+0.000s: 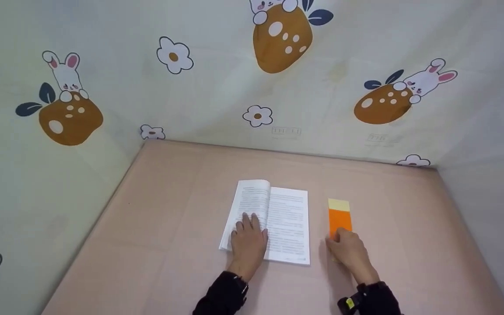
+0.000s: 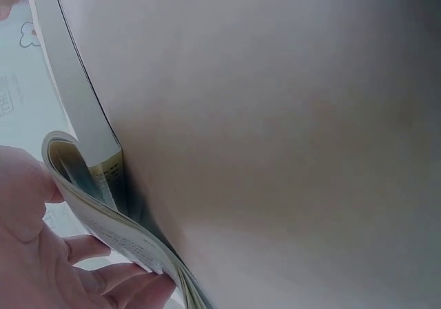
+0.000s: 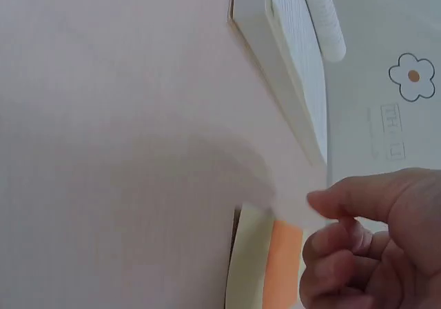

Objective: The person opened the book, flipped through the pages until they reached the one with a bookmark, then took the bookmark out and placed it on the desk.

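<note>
An open book (image 1: 287, 218) with printed pages lies on the table; its left-hand pages curve up near the spine. My left hand (image 1: 250, 245) rests on the left page with its fingers spread, and in the left wrist view the fingers (image 2: 89, 247) touch the bowed pages (image 2: 124, 236). To the right of the book lies a long strip-shaped sticky note pad (image 1: 339, 216), pale yellow at the far end and orange after it. My right hand (image 1: 350, 251) is over its near part, fingers curled. Whether the fingertips pinch a note is hidden.
The table (image 1: 182, 197) has a plain beige-pink surface. Behind it and at both sides hangs a pale cloth (image 1: 208, 96) printed with rabbits, fruit and flowers. Dark sleeves (image 1: 223, 293) cover both forearms.
</note>
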### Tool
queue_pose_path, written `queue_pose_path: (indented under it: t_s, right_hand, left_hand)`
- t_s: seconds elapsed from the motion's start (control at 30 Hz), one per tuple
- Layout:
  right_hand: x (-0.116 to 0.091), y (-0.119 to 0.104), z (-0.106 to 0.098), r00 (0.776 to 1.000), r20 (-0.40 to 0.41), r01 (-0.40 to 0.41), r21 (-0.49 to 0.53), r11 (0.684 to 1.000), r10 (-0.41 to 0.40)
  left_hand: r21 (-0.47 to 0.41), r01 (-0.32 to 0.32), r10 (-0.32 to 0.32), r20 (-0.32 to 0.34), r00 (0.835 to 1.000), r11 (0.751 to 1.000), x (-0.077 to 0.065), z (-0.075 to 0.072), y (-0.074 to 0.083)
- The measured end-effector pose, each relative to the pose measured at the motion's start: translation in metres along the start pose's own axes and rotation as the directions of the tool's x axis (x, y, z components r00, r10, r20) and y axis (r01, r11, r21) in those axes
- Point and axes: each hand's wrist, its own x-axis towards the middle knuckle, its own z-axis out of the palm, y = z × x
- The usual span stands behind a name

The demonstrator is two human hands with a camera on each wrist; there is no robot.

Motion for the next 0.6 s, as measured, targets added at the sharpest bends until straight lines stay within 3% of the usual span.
queue_pose_path:
  t_s: [0.1, 0.27, 0.37, 0.47, 0.6]
  right_hand:
    - [-0.002, -0.017, 0.017, 0.997, -0.009, 0.074, 0.19, 0.979, -0.074]
    - [-0.004, -0.041, 0.041, 0.973, 0.068, 0.166, 0.457, 0.874, -0.22]
    - [-0.002, -0.047, 0.048, 0.957, 0.108, 0.185, 0.484, 0.855, -0.268]
    - [0.001, -0.047, 0.051, 0.956, 0.126, 0.175, 0.486, 0.856, -0.267]
    - [0.005, -0.044, 0.051, 0.954, 0.143, 0.149, 0.54, 0.828, -0.264]
  left_hand:
    - [0.022, 0.001, -0.001, 0.004, 1.0, 1.0, 0.0, 0.001, 0.001]
    - [0.107, -0.011, 0.013, -0.017, 1.0, 0.994, -0.001, 0.002, 0.002]
    - [0.136, -0.009, 0.01, -0.01, 1.0, 0.991, 0.0, 0.003, 0.003]
    - [0.132, 0.0, -0.001, 0.004, 1.0, 0.991, 0.001, 0.001, 0.003]
    - [0.123, 0.034, -0.033, -0.013, 0.999, 0.992, 0.002, 0.0, 0.0]
